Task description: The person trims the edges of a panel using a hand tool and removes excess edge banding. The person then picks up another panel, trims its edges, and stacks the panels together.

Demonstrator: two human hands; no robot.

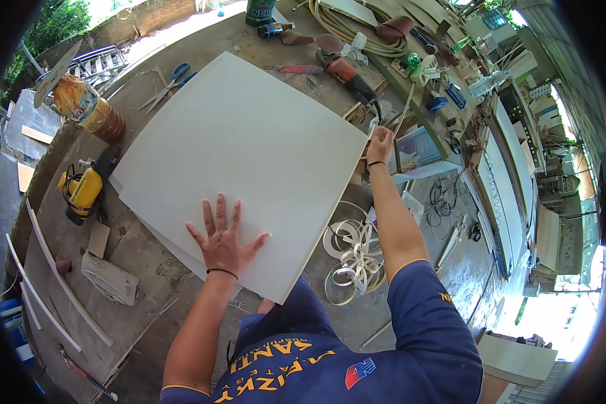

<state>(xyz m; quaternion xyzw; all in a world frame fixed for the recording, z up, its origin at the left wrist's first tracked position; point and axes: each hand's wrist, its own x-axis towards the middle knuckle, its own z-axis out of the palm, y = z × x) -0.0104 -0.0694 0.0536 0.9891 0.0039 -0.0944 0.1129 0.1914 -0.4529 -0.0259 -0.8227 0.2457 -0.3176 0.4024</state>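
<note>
A large white board lies on the worktable, with another sheet's edge showing under its left and lower sides. My left hand is flat on the board near its lower edge, fingers spread. At the board's right corner my right hand is closed, its fingers pinched together; what they hold is too small to make out. Curled white strips hang in loops below the board's right edge. Just beyond my right hand is a red angle grinder.
Blue scissors, a jar of brown liquid and a yellow power tool sit left of the board. Long white strips lie at lower left. A coiled hose and a green bottle are at the back.
</note>
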